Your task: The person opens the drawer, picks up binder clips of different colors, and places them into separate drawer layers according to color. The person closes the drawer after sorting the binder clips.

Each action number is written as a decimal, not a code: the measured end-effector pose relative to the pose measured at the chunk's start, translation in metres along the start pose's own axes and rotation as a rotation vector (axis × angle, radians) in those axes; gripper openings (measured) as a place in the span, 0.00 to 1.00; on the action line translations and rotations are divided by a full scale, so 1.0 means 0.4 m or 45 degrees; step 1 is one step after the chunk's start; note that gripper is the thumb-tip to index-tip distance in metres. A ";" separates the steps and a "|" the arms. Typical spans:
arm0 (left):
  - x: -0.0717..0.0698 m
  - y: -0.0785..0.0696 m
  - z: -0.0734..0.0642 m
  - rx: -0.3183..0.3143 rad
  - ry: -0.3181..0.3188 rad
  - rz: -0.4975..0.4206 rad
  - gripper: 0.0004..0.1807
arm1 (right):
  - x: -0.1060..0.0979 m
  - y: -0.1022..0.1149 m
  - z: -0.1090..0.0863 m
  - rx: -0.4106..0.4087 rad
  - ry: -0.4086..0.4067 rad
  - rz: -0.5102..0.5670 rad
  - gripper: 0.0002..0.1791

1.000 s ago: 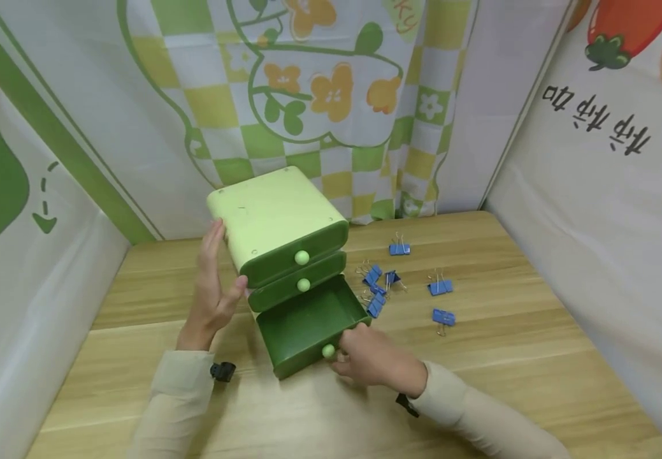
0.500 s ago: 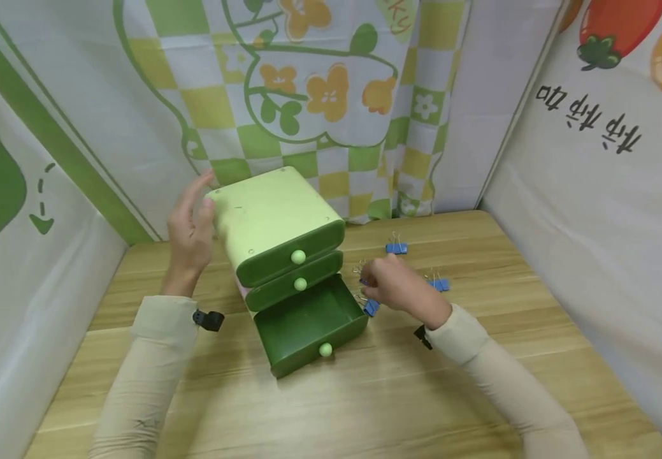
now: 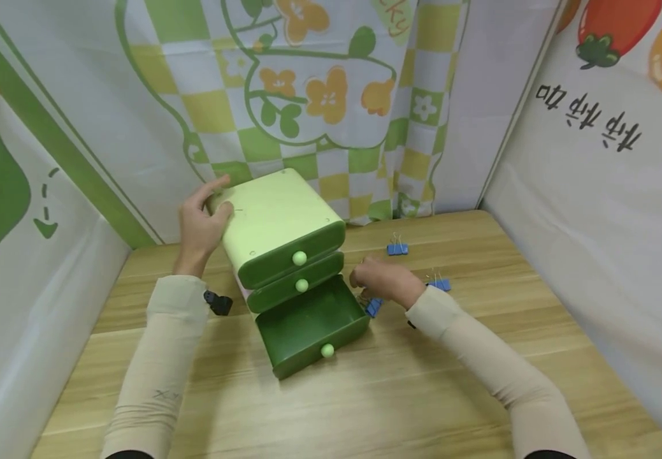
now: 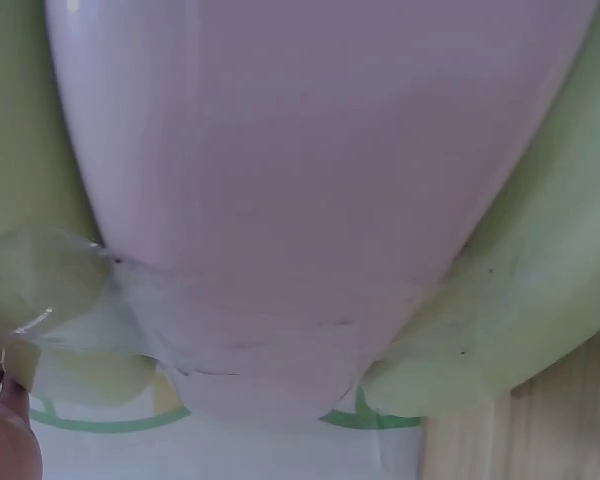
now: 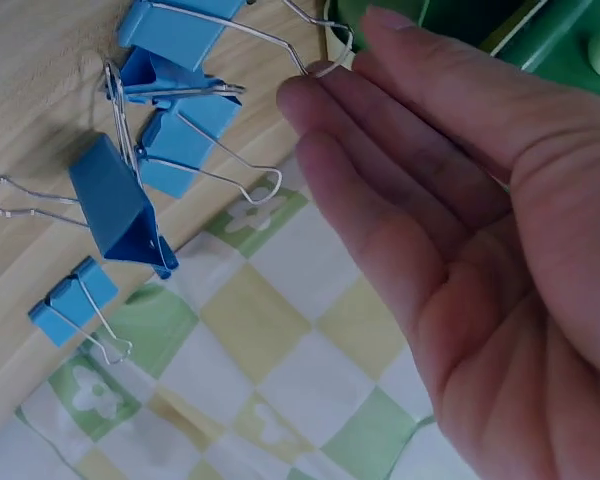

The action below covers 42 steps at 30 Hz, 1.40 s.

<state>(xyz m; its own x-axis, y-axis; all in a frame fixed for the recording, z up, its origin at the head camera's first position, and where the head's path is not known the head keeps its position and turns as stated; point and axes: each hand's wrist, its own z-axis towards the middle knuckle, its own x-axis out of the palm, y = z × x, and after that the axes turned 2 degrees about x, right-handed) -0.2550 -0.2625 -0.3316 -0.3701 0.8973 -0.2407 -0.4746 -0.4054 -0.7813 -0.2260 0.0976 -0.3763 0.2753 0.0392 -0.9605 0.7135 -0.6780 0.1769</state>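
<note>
A light green cabinet (image 3: 279,217) with dark green drawers stands left of centre in the head view; its bottom drawer (image 3: 310,322) is pulled out. My left hand (image 3: 201,223) rests on its rear left corner, thumb on the top and fingers fairly straight. In the left wrist view, fingertips (image 4: 8,430) show by clear tape on the cabinet's pink and green side. My right hand (image 3: 385,280) is low over blue binder clips right of the drawers. In the right wrist view, its loosely bent fingers meet the wire handle of the uppermost binder clip (image 5: 185,30); no firm pinch shows.
Other binder clips lie on the wooden table (image 3: 508,344), including one at the back (image 3: 397,248) and one farther right (image 3: 439,284). A checked curtain (image 3: 331,159) hangs behind the cabinet. Printed cloth walls (image 3: 583,210) border the table at the sides.
My right hand has left the bottom drawer's front and moved up to the clips, then slightly left. My left hand has shifted from the cabinet's front left side to its rear top corner.
</note>
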 end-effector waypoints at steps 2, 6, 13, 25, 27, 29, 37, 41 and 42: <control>0.002 0.005 -0.002 0.012 -0.021 -0.011 0.24 | 0.004 -0.002 0.005 0.018 0.021 -0.002 0.01; 0.003 0.003 -0.009 0.035 -0.053 -0.021 0.17 | 0.010 -0.011 0.010 0.012 0.037 0.017 0.06; -0.001 -0.042 -0.028 0.061 -0.051 -0.006 0.14 | 0.018 -0.039 0.001 -0.056 0.036 0.144 0.16; -0.001 -0.058 -0.025 0.086 -0.013 0.040 0.15 | 0.029 -0.119 -0.022 0.038 0.158 0.611 0.09; -0.001 -0.059 -0.025 0.084 -0.013 0.048 0.15 | 0.031 -0.132 -0.027 0.084 0.140 0.742 0.09; -0.001 -0.057 -0.025 0.081 -0.018 0.047 0.15 | 0.031 -0.145 -0.032 0.120 0.116 0.851 0.09; 0.000 -0.053 -0.023 0.085 -0.034 0.019 0.15 | 0.001 -0.174 -0.052 0.276 -0.011 1.099 0.10; 0.001 -0.052 -0.023 0.092 -0.040 0.010 0.14 | -0.016 -0.168 -0.054 0.302 -0.073 1.234 0.13; 0.001 -0.051 -0.022 0.091 -0.042 0.008 0.14 | -0.020 -0.162 -0.053 0.306 -0.084 1.273 0.13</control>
<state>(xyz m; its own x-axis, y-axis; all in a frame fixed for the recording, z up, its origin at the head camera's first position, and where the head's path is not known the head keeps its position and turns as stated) -0.2384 -0.2523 -0.3206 -0.3984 0.8890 -0.2256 -0.5278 -0.4233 -0.7364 -0.2608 0.1569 -0.3755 0.6312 -0.6591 -0.4089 0.0279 -0.5076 0.8612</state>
